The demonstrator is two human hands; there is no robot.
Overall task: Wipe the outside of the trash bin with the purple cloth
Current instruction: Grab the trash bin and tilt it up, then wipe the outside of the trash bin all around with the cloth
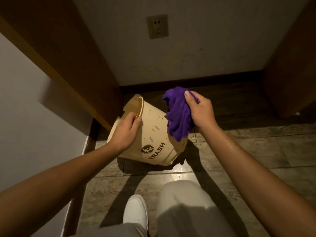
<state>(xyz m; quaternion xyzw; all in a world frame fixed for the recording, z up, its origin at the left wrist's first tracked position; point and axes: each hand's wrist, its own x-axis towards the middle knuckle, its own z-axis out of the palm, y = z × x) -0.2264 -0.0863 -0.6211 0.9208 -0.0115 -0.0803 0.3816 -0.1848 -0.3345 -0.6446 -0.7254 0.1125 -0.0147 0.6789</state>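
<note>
Left hand (125, 132) tilts trash bin (153, 141); right hand (199, 111) presses purple cloth (178, 115), seemingly against side.

Counts: 1 trash bin (153, 134), beige, w/ 1 "TRASH" label + 1 round logo (147, 149). 1 purple cloth (177, 113). 2 hands: 1 left hand (124, 132), 1 right hand (200, 110). 1 wall socket (157, 26). 1 white shoe (136, 212). 2 wood panels, 1 per side: left panel (65, 53), right panel (294, 65).
</note>
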